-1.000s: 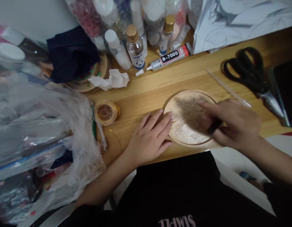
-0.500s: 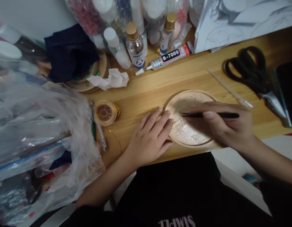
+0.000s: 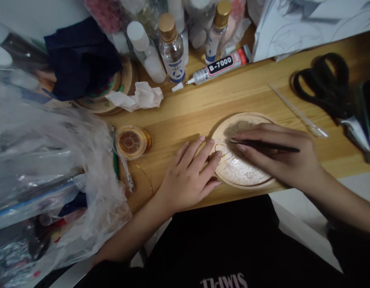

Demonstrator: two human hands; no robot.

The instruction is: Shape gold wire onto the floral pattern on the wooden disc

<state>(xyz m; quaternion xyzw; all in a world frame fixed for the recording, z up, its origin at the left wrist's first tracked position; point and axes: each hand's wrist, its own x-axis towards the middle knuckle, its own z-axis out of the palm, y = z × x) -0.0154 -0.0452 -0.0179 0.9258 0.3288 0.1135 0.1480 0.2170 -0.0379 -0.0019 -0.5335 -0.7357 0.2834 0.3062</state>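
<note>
A round wooden disc with line drawings of flowers lies near the table's front edge. My left hand rests flat with fingers apart, its fingertips on the disc's left rim. Beside those fingertips, a thin gold wire forms a small loop on the disc. Over the disc's right side, my right hand is closed round slim black tweezers, their tip just above the drawing. A spool of gold wire stands left of my left hand, with a loose strand trailing toward my wrist.
Black-handled scissors, a clear plastic dropper and a dark phone lie at the right. Behind the disc are a B-7000 glue tube and small bottles. Plastic bags crowd the left; crumpled tissue lies nearby.
My right hand has shifted slightly up, and its fingers sit closer to the tweezers' tip, which has turned a little. My left hand stays in place. The view has shifted slightly.
</note>
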